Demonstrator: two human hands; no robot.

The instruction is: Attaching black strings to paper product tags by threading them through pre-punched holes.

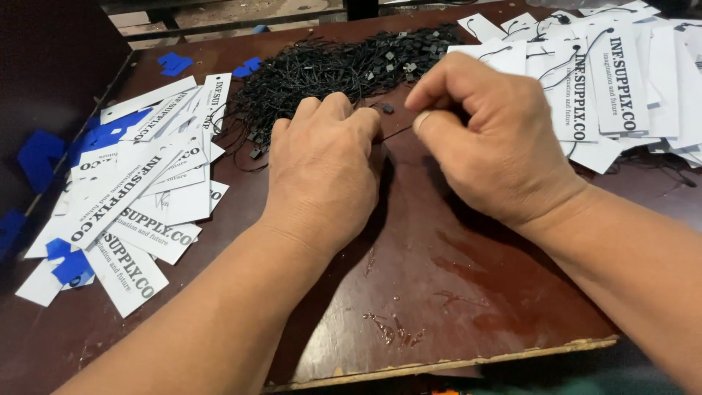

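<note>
Both hands rest on the dark brown bench (pixel 453 292), side by side, just near of the heap of black cords (pixel 329 69) that lies at the far centre. The left hand (pixel 322 172) is knuckles-up with its fingers curled under; the fingertips are hidden, so whether its grip is closed on anything cannot be told. The right hand (pixel 490 139) has thumb and forefinger pinched together on a thin black cord (pixel 395 134), and that grip is closed. The cord runs roughly left to right, its long axis spanning the narrow gap between the two hands, from the right pinch toward the left knuckles. Its left end passes out of sight at the left fingers. The cord therefore lies directly left of the right grip and touches it; the right hand is the nearer one and the only one seen holding it. The heap sits just far of both sets of knuckles, nearly touching the left fingers. A loose pile of white tags (pixel 139 212) lies at the left, apart from the left hand. Strung tags (pixel 621 80) lie at the far right, just beyond the right hand. Blue scraps (pixel 175 64) lie at the far left.
</note>
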